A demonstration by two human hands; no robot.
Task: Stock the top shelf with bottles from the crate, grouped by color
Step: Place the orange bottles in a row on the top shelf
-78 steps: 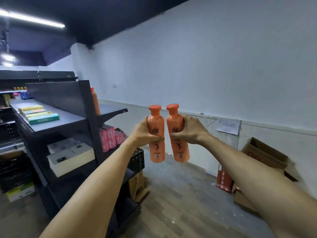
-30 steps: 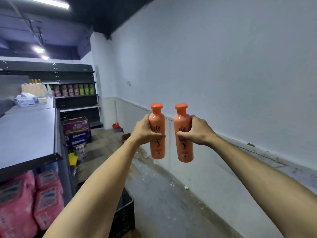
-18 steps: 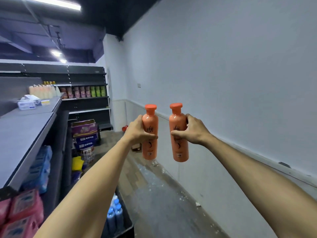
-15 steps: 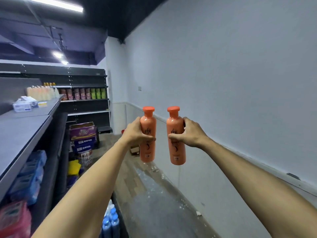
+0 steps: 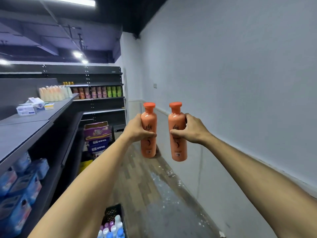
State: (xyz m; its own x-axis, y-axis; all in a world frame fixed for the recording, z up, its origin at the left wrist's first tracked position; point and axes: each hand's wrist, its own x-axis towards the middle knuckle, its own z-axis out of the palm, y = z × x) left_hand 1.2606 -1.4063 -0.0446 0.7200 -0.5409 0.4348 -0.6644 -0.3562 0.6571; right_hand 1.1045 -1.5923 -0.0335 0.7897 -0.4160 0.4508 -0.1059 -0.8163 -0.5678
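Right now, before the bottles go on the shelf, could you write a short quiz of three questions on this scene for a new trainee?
1. True or false: the left hand holds the left bottle and the right hand holds the right bottle, both orange and upright.
2. Fill in: the two bottles are ___ (touching / apart).
3. Where is the black crate?
A. On the top shelf
B. Low down, below the left forearm
C. Against the white wall on the right

Key: 1 true; 2 apart; 3 B.
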